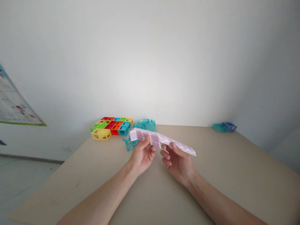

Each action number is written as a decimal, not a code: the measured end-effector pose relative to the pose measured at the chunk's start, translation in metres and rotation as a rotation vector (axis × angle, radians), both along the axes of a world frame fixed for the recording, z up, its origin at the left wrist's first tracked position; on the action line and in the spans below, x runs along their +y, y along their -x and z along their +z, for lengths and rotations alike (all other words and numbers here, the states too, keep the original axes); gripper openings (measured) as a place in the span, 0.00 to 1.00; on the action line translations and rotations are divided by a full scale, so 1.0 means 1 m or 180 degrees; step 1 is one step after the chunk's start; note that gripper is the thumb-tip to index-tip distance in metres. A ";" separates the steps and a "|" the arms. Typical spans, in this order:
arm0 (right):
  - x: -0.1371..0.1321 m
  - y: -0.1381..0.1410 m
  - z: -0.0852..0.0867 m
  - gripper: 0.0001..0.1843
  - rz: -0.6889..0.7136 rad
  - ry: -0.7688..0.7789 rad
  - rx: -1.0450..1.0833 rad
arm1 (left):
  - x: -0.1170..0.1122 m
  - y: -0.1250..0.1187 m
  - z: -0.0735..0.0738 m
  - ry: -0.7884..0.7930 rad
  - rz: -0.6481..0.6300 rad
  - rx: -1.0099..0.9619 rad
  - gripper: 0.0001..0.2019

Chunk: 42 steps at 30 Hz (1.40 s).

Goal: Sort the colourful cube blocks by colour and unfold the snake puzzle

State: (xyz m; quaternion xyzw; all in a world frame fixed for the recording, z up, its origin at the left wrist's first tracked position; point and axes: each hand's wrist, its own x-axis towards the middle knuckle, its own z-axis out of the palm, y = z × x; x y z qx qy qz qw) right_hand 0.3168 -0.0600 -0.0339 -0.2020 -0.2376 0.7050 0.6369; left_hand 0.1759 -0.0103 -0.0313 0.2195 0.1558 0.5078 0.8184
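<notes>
though aslant, lilac strip (154, 137) in hands (142, 157) (181, 164)

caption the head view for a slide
Left hand and right hand hold a lilac segmented strip above a table, coloured blocks behind.

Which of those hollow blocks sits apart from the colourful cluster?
The dark blue block, far right beside a teal piece; the others are grouped in the colourful cluster at left.

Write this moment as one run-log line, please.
left hand: holds lilac block strip | right hand: holds same strip | behind: teal pieces, colored blocks on table
</notes>
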 end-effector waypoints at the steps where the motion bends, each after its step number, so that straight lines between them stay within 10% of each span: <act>1: 0.000 0.001 0.000 0.12 0.0012 0.0018 0.0031 | -0.001 -0.001 0.001 0.0016 0.0060 0.0045 0.13; 6: 0.005 0.005 -0.003 0.13 -0.0125 0.0064 -0.0197 | -0.003 -0.003 0.001 0.0048 0.0233 0.0072 0.15; 11: -0.004 0.009 -0.012 0.29 -0.0391 -0.0473 -0.2623 | 0.002 0.000 0.006 -0.0039 0.0537 0.0038 0.16; 18: -0.007 -0.025 0.007 0.20 -0.2326 -0.1149 -0.4263 | 0.005 0.004 0.014 -0.0028 0.0828 0.0102 0.14; 27: -0.004 -0.007 -0.006 0.24 0.0138 -0.0984 -0.3579 | 0.006 -0.003 0.006 -0.0257 0.0941 0.0799 0.14; 42: -0.006 0.010 -0.008 0.27 0.0695 0.0033 -0.1768 | 0.006 -0.007 -0.005 -0.0633 0.0851 0.1309 0.12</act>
